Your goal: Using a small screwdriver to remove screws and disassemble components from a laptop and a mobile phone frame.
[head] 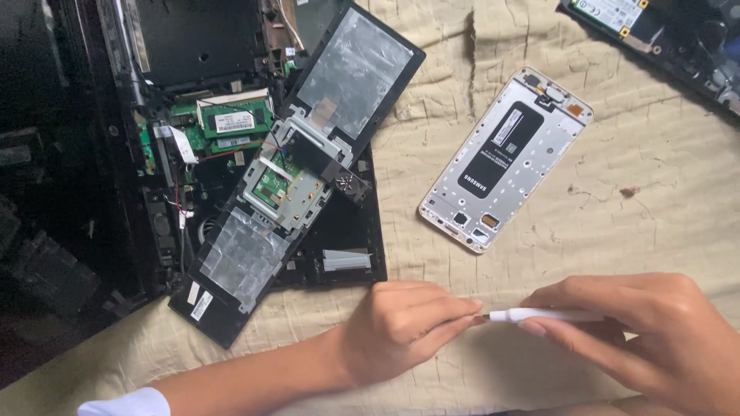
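My right hand (655, 331) grips a slim white screwdriver (543, 315) that lies level and points left. My left hand (405, 323) pinches at its dark tip, fingers closed around the end; whether a bit sits between them is hidden. Both hands hover over a cream quilted cloth (539, 254) near the bottom edge. Above them lies an opened phone (505, 158), back cover off, showing a silver frame and a black battery.
A taken-apart black laptop (231, 154) fills the left, with green circuit boards exposed. A palm-rest panel (301, 169) with foil patches lies slanted across it. Another open device (663, 31) sits at the top right corner.
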